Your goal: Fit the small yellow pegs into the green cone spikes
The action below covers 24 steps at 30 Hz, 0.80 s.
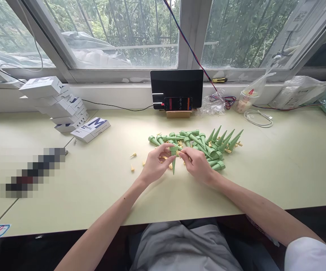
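My left hand [155, 165] pinches a green plastic spike [173, 165] between thumb and fingers, its wide ribbed cap up and its point down. Close beside the cap on the right, my right hand [198, 164] has its thumb and fingertips pressed together. Whatever lies in that pinch is too small or hidden to make out. Behind both hands spreads a pile of similar green spikes [194, 138], most lying on their sides. Several small yellow plastic pieces are scattered around, including one yellow piece [132, 169] left of my left hand.
On the pale table [109, 165], white boxes [67, 109] are stacked at the back left, with a single box [91, 129] in front. A phone [178, 103] leans against a dark tablet [176, 82]. A coiled white cable [258, 119] and a bagged cup [247, 99] sit back right.
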{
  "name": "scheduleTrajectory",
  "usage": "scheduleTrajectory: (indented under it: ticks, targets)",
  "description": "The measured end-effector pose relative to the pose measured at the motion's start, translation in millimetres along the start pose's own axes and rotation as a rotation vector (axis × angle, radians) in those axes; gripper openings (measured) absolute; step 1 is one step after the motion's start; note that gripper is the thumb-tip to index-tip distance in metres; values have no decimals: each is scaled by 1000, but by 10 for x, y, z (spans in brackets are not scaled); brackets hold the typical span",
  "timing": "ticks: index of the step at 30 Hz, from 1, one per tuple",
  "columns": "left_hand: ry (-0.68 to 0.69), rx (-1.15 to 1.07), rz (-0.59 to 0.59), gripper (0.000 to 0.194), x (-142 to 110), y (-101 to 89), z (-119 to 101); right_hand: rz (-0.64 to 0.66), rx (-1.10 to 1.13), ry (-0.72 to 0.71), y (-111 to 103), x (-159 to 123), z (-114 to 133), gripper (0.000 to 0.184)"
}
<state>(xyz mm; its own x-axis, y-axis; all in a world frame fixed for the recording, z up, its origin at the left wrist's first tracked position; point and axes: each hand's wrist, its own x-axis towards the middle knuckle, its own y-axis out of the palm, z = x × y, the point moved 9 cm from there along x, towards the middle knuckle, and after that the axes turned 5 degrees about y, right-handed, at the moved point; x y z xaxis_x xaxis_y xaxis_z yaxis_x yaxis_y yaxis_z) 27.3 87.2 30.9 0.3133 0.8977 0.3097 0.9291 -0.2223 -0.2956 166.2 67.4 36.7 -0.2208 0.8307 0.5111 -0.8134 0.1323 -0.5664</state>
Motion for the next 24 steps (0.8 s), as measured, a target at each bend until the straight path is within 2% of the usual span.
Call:
scheduleTrajectory:
  ticks: [4, 10, 24]
  targets:
    - [35, 82, -17, 30, -7, -14, -32, 7, 2, 11, 6, 2, -13, 29]
    - [66, 94, -6, 29, -9, 4, -57, 26, -6, 39, 19, -1, -30, 36]
    - [75, 98, 2, 30, -9, 23, -48, 23, -19, -11, 19, -9, 30, 32]
